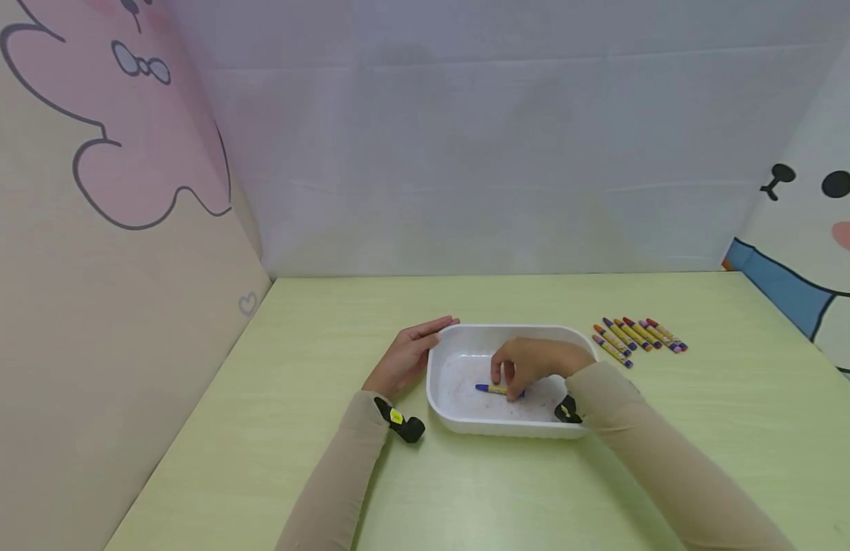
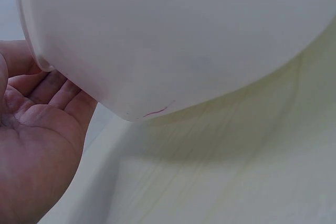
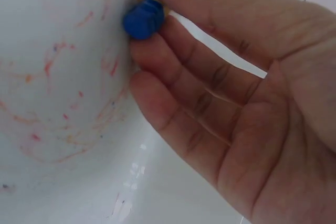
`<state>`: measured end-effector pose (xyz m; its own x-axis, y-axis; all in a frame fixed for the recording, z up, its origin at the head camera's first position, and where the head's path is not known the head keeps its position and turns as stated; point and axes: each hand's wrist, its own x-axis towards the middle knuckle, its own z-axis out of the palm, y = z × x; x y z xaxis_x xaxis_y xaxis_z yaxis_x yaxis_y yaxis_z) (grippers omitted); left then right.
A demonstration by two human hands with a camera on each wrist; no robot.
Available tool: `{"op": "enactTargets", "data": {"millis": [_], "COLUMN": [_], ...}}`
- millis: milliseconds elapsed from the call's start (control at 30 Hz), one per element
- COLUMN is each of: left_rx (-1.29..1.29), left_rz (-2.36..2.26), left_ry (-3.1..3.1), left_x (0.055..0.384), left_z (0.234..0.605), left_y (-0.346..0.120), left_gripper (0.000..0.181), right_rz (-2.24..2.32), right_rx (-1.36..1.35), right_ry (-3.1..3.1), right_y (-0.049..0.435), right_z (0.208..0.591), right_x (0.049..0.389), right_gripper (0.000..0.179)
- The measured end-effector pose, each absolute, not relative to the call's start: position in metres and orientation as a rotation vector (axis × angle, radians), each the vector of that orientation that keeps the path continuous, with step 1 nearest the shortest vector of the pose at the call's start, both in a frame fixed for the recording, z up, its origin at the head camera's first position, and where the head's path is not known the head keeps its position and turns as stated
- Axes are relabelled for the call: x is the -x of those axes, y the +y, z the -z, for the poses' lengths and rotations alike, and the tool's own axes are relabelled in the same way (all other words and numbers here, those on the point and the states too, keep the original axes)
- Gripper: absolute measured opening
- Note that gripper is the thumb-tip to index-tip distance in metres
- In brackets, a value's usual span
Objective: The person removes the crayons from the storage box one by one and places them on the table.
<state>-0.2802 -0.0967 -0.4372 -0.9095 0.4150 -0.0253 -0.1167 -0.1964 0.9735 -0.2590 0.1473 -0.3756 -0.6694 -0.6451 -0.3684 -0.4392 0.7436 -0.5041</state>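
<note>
A white plastic basin (image 1: 466, 427) sits on the table. My left hand (image 1: 404, 358) grips its left end near the far corner; in the left wrist view the fingers (image 2: 63, 95) lie against the outer wall by the rim. Inside the basin, my right hand (image 1: 535, 361) pinches a crayon (image 1: 490, 389) with a yellow wrapper and a blue tip. The right wrist view shows the crayon's blue end (image 3: 142, 20) between thumb and fingers, low over the basin floor. Part of the crayon is hidden behind the fingers in the head view.
To the right of the basin, several crayons (image 1: 631, 334) in yellow wrappers lie side by side in a slanting row on the pale green table (image 1: 328, 321). Coloured crayon marks streak the basin floor. A white cloth wall (image 1: 425, 168) stands behind the table.
</note>
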Motion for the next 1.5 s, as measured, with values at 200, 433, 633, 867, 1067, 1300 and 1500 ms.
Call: {"op": "enactTargets", "data": {"millis": [200, 433, 633, 867, 1067, 1300, 1500], "left_rx": [-0.345, -0.326, -0.321, -0.305, -0.316, -0.338, -0.353], "left_rz": [-2.164, -2.157, -2.159, -2.187, -2.186, -2.179, -2.166], "left_ry": [1.73, 1.73, 1.735, 1.71, 1.709, 1.707, 1.714], "left_x": [0.28, 0.28, 0.28, 0.282, 0.283, 0.283, 0.284], "left_z": [0.437, 0.436, 0.435, 0.437, 0.438, 0.438, 0.439], "left_y": [-0.097, -0.097, -0.097, -0.096, -0.095, -0.095, -0.096], "left_gripper": [0.041, 0.041, 0.041, 0.04, 0.04, 0.041, 0.041], "right_rz": [0.505, 0.461, 0.471, 0.566, 0.592, 0.619, 0.627], "right_rx": [0.82, 0.855, 0.949, 0.919, 0.832, 0.721, 0.629], "right_ry": [2.414, 2.442, 2.498, 2.535, 2.623, 2.765, 2.833], "right_y": [0.147, 0.151, 0.166, 0.188, 0.213, 0.242, 0.269], "right_z": [0.378, 0.371, 0.356, 0.333, 0.323, 0.321, 0.325], "right_x": [0.259, 0.258, 0.261, 0.259, 0.26, 0.258, 0.26], "right_gripper": [0.019, 0.017, 0.015, 0.015, 0.017, 0.018, 0.024]}}
